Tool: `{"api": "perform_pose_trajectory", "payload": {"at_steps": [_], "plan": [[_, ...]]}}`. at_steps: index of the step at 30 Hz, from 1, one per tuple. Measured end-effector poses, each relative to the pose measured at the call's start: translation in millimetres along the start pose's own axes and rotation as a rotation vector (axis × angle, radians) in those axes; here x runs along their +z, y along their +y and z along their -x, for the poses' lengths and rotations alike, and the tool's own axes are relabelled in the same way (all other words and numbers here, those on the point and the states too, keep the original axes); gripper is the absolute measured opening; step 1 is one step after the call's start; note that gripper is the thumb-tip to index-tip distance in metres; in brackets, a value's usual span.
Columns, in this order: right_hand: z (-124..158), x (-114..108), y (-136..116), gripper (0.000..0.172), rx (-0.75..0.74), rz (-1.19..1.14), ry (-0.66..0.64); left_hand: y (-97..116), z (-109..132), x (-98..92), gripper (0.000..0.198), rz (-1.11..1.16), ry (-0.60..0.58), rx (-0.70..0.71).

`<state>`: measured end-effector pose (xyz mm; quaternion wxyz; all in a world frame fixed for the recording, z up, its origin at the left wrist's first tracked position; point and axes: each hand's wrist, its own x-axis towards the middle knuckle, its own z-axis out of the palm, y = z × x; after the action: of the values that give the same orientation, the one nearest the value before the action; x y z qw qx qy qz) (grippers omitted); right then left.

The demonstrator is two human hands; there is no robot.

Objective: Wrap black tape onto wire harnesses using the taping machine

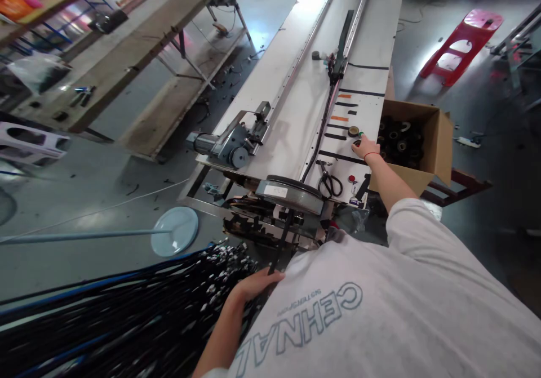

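Note:
My left hand [258,283], low in front of my shirt, has its fingers closed on a black strap [283,243]. The strap runs up towards a large reel [291,194] with a white label at the near end of the table. At the table's right edge, my right hand [367,148] has its fingers around a small roll of black tape [357,143], largely covered by them. Another tape roll [353,131] lies just beyond it. Short black strips and orange pieces [340,118] are stuck along the tabletop nearby. Black-handled scissors [329,182] lie nearer me.
A cardboard box [442,147] with several black rolls stands right of the long white table [291,34]. A motor unit [232,141] sits on its left side. Black cables [160,316] hang at lower left, near a light-blue disc on a pole [175,231]. A red stool [460,48] stands far right.

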<state>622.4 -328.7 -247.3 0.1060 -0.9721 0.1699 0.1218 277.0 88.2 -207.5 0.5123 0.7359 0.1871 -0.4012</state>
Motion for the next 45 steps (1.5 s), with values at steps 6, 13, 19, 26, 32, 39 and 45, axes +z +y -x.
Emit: {"api": "perform_pose_trajectory", "payload": {"at_steps": [6,13,19,26,32,39,45], "plan": [[-5,-18,-5,0.066,-0.004,-0.164,-0.046,9,-12,22.2,0.040,0.121,0.268,0.316],[185,-7,-65,0.045,-0.567,-0.660,0.059,40,-53,33.7,0.045,0.281,0.641,0.388],[293,69,-119,0.038,-0.930,-0.573,-0.269,55,-50,9.4,0.051,0.382,0.658,0.454],[264,89,-144,0.012,-0.819,-0.500,-0.251,51,-50,10.3,0.055,0.388,0.576,0.533],[270,83,-139,0.032,-0.779,-0.338,-0.177,47,-57,10.3,0.052,0.381,0.567,0.573],[264,96,-133,0.014,-0.884,-0.358,-0.139,49,-55,12.4,0.051,0.391,0.577,0.561],[265,99,-135,0.021,-0.871,-0.387,-0.101,47,-56,13.7,0.054,0.337,0.577,0.581]]}}
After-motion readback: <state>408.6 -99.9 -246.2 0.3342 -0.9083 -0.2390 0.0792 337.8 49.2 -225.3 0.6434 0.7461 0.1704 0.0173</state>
